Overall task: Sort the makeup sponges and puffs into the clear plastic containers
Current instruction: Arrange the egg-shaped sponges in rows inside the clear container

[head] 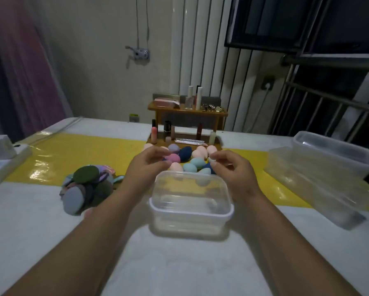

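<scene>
Off the left hand's outer side, a heap of flat round puffs is lying untouched, probably waiting its turn. The left hand is hovering with its fingers loosely curled, holding nothing that shows. Its fingertips are reaching just over a pink sponge, seemingly lining up a pick. Between the two wrists the small clear container is sitting open and looking empty, placed near the body so that anything lifted is needing only a short drop. Just past both sets of fingertips the egg-shaped sponges are clustering on the table, so the sorting is looking barely begun. The right hand is mirroring the left and is apart from it, with thumb and forefinger closing in at a small pale sponge; whether they are actually pinching it I cannot tell. Far off the right hand's outer side, larger clear tubs are standing, likely being kept for the puffs.
</scene>
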Motion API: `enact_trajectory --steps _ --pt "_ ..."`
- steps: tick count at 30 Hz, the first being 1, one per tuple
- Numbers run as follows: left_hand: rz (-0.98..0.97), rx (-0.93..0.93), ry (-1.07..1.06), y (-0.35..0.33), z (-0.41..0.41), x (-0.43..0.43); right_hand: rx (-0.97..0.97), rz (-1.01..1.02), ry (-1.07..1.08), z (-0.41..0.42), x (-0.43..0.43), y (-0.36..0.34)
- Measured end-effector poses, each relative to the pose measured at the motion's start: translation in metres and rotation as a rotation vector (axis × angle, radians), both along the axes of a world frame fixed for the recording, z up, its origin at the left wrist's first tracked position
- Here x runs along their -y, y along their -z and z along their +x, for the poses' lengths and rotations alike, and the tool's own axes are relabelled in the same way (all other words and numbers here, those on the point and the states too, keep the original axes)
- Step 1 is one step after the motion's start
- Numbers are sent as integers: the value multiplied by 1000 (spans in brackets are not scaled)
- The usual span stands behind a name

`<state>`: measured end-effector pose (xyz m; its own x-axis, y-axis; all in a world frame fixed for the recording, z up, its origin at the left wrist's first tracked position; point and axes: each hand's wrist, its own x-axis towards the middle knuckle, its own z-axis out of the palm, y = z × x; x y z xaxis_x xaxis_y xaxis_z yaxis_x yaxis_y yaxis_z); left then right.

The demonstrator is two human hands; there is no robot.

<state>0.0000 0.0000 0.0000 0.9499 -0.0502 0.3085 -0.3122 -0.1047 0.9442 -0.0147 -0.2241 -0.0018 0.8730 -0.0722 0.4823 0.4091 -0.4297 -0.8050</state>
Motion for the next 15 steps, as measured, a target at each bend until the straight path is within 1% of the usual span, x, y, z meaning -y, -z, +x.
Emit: enact_trajectory --steps 2,4,7,9,11,13,15 --pt "24 -22 -16 2 -1 0 -24 67 -9 -1 1 3" --pt "67 -24 -23 7 -3 -1 -54 68 -37 0 2 10" --pt "186 -73 -47 10 -3 -4 -140 42 -61 4 9 17" --pt "209 -149 -35 12 -4 -6 -232 -43 -102 3 15 18" --pt "185 -201 -23 13 -6 -7 -308 -123 -141 0 17 18" --pt "157 -199 -15 13 -6 -6 -325 -103 -156 -2 16 18" --pt "90 -187 -18 11 -8 -4 -302 -61 -145 -3 13 18"
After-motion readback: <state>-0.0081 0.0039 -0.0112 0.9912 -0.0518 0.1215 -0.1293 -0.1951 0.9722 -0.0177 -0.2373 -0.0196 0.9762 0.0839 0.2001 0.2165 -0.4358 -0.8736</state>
